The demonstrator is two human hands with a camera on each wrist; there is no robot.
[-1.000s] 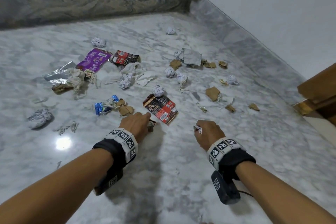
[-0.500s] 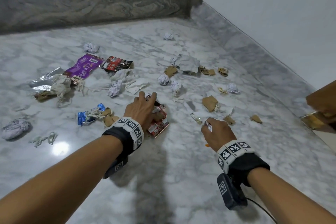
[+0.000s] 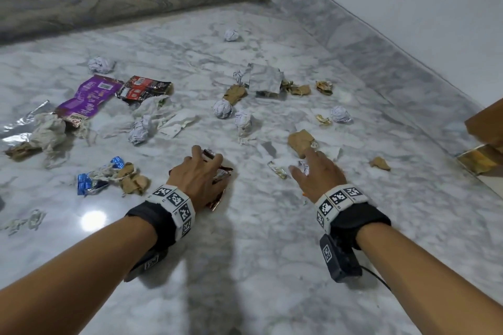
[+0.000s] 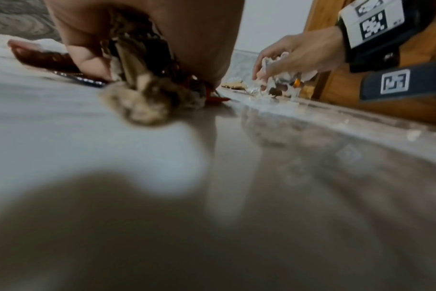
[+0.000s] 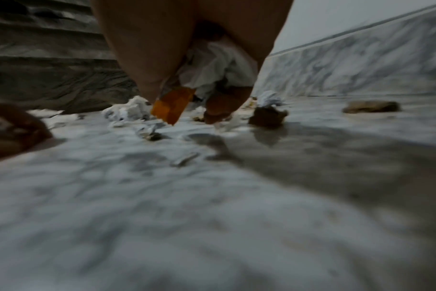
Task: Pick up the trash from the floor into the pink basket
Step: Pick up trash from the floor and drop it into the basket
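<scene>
Left hand (image 3: 200, 177), fingers curled round red-brown wrapper (image 3: 220, 171) mid-floor; right hand (image 3: 318, 174), forefinger out toward brown scrap (image 3: 300, 139), apparently clutching white paper (image 5: 219, 65); basket unseen.

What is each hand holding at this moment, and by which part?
The left hand grips a crumpled red-brown wrapper bunched in its palm. The right hand holds white paper scraps against its palm.

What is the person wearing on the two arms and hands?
Both arms are bare, no sleeves or gloves. Each wrist carries a black strap with a white band of square black-and-white markers, left and right. A black camera block with a thin cable hangs under the right wrist.
</scene>
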